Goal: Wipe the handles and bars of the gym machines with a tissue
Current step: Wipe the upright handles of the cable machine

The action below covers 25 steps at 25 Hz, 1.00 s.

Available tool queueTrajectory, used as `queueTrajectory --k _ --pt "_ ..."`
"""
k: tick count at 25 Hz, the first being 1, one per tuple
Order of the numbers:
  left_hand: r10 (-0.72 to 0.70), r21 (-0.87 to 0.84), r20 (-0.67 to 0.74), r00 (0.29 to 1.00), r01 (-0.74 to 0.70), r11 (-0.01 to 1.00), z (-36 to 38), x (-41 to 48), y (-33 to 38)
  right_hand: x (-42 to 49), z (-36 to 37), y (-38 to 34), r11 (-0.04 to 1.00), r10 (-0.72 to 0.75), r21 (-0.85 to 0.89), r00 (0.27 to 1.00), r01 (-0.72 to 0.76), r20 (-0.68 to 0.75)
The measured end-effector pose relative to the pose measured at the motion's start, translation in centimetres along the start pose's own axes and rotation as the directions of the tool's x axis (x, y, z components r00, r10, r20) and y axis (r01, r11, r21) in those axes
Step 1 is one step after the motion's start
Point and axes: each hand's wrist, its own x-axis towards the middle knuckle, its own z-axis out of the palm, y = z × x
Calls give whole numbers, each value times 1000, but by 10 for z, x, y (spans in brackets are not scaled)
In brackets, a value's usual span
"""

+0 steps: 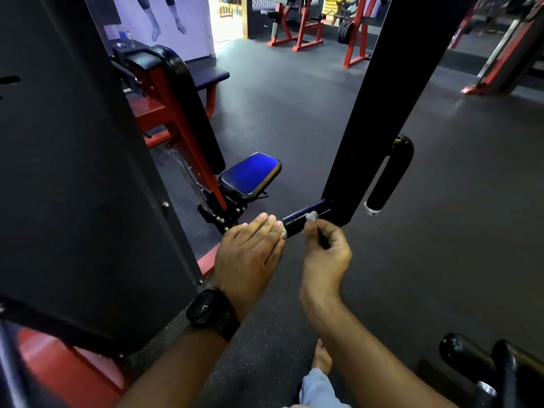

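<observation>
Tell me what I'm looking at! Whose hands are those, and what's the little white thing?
This picture comes from a camera worn on a person's head, so you look down at their own two hands in a gym. The left hand, the one with the black watch, rests with straight fingers on the end of a black handle that sticks out from an exercise machine. The right hand pinches the little white thing, a tissue, against that handle to wipe it. Behind the hands is the machine's blue seat, and a second black handle hangs to the right.
</observation>
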Motion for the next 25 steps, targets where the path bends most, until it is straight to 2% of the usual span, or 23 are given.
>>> queueTrajectory --k 3,6,7,10,11,13,14,16,17,19,20,21,23,25 --pt "-14 -22 -12 1000 14 1000 1 0 0 -3 -6 3 979 -108 -149 978 136 179" --pt "-18 -3 -14 1000 18 1000 3 -3 2 11 -11 0 915 -308 -239 946 324 105" --pt "-20 4 -8 1000 20 1000 3 -4 3 16 -12 -3 876 -362 -293 924 382 121" --pt "-30 13 -5 1000 30 999 5 -5 2 26 -19 -15 630 -468 -466 783 621 409" --pt "-31 19 -9 999 31 999 6 -5 2 31 -21 -18 595 -482 -476 762 647 433" --pt "-38 22 -29 999 39 999 7 -6 4 35 -20 -24 644 -470 -469 796 604 380" --pt "-49 14 -43 998 50 999 7 -8 6 31 -17 -26 627 -459 -488 794 607 398" --pt "-66 -7 -53 996 65 998 8 -9 8 21 -13 -27 510 -418 -525 730 681 540" --pt "-66 -7 -46 997 65 998 8 -9 7 19 -13 -29 493 -394 -527 718 692 574" --pt "-50 9 -42 998 51 999 7 -7 6 20 -11 -38 524 -384 -535 745 663 546" --pt "-48 13 -43 998 49 999 7 -7 4 23 -10 -41 512 -377 -528 729 678 571" --pt "-53 7 -46 998 53 999 5 -7 3 25 -8 -41 422 -341 -543 682 726 647" --pt "-52 -2 -52 997 51 999 5 -9 5 35 -9 -41 110 -194 -562 573 819 796" --pt "-44 15 -51 998 44 999 5 -10 7 51 -5 -48 -118 -136 -552 537 825 832"
